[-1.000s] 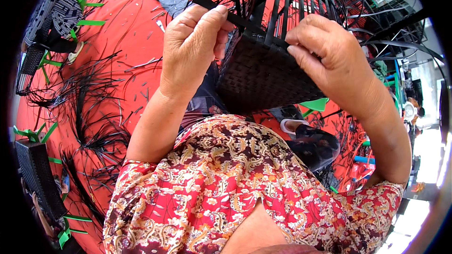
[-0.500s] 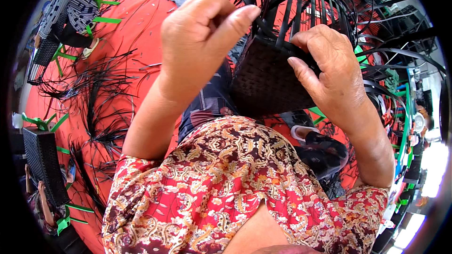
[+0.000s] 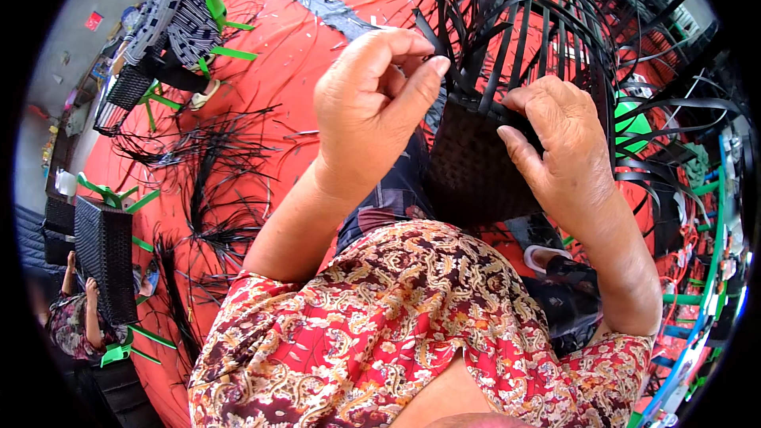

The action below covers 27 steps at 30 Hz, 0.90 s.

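A black woven basket [image 3: 476, 162] rests against my legs, its dark body below a spray of loose flat strips [image 3: 515, 40]. My left hand [image 3: 380, 103] is raised just left of the basket's upper corner. Its thumb and forefinger are pinched together on a thin black strip [image 3: 433, 56], mostly hidden by the fingertips. My right hand [image 3: 564, 139] grips the basket's upper edge, fingers curled over it and thumb on the near side. What lies under those fingers is partly hidden.
Cut black strips [image 3: 210, 190] lie scattered over the red floor covering [image 3: 305, 182]. At the far left a person [image 3: 178, 20] sits with a dark basket. Another person's hands [image 3: 92, 293] are at a tall black basket [image 3: 107, 257]. A green stool [image 3: 632, 123] stands right of my basket.
The whole view has shifted, so the scene sits further right and lower. My left thumb and forefinger have closed into a tighter pinch. My right hand keeps its place on the basket's edge.
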{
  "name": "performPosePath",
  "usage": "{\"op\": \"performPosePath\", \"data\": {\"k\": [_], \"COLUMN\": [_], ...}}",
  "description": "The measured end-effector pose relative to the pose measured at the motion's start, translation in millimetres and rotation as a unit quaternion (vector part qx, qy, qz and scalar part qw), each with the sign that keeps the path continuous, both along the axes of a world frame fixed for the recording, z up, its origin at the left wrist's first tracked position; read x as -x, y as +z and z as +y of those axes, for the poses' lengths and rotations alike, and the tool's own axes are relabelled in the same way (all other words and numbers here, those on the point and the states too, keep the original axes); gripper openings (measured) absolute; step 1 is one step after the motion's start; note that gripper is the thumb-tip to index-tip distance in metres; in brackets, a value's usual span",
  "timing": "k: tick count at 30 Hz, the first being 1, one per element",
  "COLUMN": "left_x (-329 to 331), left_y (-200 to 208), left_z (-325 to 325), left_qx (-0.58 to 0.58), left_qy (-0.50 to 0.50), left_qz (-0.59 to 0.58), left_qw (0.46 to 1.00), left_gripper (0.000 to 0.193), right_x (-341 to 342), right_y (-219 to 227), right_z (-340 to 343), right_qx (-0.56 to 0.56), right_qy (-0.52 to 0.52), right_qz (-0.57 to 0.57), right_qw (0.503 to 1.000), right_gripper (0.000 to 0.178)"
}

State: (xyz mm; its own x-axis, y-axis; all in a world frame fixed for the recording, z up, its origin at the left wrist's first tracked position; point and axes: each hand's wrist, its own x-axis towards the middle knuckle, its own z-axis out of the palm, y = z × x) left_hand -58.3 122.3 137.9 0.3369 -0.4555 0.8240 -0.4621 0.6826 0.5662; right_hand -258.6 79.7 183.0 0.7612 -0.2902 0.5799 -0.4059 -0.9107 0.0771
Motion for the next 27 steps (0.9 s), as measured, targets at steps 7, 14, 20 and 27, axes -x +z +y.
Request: {"op": "performPosePath", "data": {"k": [7, 14, 20, 27], "left_x": [-1, 0, 5, -1], "left_y": [21, -3, 8, 51], "left_z": [-2, -6, -4, -2], "left_qx": [-0.139, -0.028, -0.031, -0.15], "left_qy": [-0.035, 0.069, 0.201, 0.126], "left_qz": [0.13, -0.058, -0.4, -0.56], "left_qw": [0.981, 0.996, 0.894, 0.805], "left_gripper": [0.024, 0.016, 0.008, 0.008], "right_x": [-3, -3, -2, -5], "right_y": [-11, -14, -21, -22], "right_z": [-7, -10, -14, -17], "right_qx": [0.007, 0.0, 0.026, 0.009], "right_qy": [0.003, 0.01, 0.018, 0.037], "right_qz": [-0.016, -0.028, -0.052, -0.077], "right_qw": [1.0, 1.0, 0.998, 0.996], "right_gripper": [0.026, 0.026, 0.028, 0.026]}}
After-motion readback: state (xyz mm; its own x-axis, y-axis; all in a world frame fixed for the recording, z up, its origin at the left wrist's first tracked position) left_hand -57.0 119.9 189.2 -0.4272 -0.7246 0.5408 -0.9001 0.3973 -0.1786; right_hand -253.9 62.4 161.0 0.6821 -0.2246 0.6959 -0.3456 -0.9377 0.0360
